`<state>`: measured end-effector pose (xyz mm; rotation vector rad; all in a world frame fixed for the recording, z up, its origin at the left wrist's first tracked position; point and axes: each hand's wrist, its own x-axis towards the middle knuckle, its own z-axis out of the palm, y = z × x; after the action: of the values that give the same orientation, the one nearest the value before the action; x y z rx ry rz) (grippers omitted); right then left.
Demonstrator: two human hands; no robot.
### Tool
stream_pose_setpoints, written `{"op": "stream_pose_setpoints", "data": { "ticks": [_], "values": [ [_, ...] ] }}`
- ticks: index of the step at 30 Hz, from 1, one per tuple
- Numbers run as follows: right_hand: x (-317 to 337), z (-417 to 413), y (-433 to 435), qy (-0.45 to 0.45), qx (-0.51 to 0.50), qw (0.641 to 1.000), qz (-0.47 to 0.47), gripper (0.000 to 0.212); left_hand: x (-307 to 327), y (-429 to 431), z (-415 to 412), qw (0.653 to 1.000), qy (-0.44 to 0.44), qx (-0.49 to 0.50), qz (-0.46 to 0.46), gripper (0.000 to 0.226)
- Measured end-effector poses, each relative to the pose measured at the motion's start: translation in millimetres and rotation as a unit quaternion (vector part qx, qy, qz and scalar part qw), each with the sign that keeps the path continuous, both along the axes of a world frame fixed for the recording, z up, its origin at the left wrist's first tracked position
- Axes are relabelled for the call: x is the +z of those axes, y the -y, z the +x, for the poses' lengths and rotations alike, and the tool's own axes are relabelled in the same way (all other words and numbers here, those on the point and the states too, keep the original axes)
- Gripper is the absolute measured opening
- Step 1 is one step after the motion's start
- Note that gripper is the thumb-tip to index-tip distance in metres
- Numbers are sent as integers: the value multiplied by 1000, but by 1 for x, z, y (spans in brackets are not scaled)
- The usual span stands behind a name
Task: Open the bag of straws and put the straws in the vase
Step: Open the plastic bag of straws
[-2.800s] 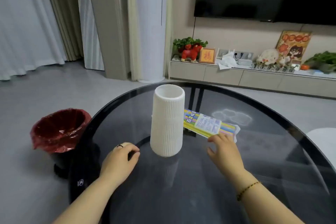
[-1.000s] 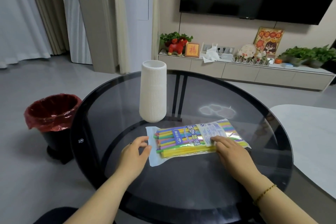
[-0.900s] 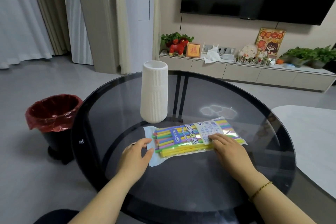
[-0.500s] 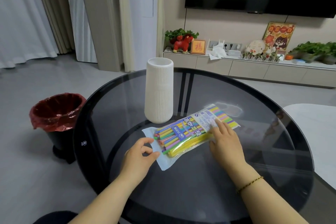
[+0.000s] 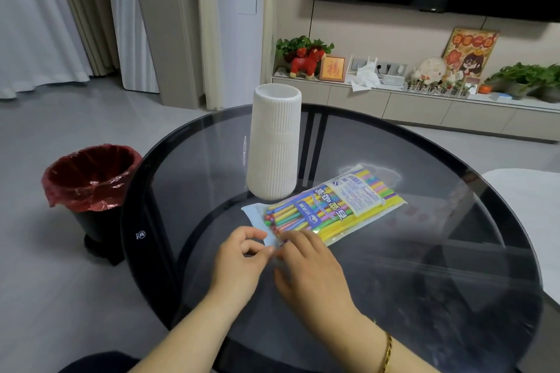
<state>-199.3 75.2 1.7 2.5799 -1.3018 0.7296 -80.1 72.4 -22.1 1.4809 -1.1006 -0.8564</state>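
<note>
A clear bag of coloured straws [image 5: 330, 209] lies slanted on the round dark glass table [image 5: 424, 266], its far end pointing right. Just behind its left part stands a tall white ribbed vase [image 5: 274, 142], upright and with nothing showing above its rim. My left hand [image 5: 241, 260] and my right hand [image 5: 306, 263] meet at the bag's near left corner, fingertips pinching the plastic edge from both sides. The bag looks sealed.
A black bin with a red liner [image 5: 88, 188] stands on the floor left of the table. A white seat or surface [image 5: 527, 212] sits at the right. A low cabinet [image 5: 424, 106] with plants and ornaments runs along the far wall.
The bag was pulled from behind the vase to the front and turned slanted. My right hand left the bag's middle and joined my left hand at its near corner.
</note>
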Motion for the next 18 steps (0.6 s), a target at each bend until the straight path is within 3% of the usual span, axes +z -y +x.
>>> {"op": "stream_pose_setpoints", "data": {
  "ticks": [5,15,18],
  "values": [
    [2,-1,-6,-33,-46,998,16,36,4,-2,-5,1000,-26,-14,1,29],
    [-2,-6,4,-16,-49,997,-53,32,8,-8,-11,996,-84,17,12,27],
    [0,-10,8,39,-54,995,-76,30,12,-9,-12,984,-173,37,17,18]
  ]
}}
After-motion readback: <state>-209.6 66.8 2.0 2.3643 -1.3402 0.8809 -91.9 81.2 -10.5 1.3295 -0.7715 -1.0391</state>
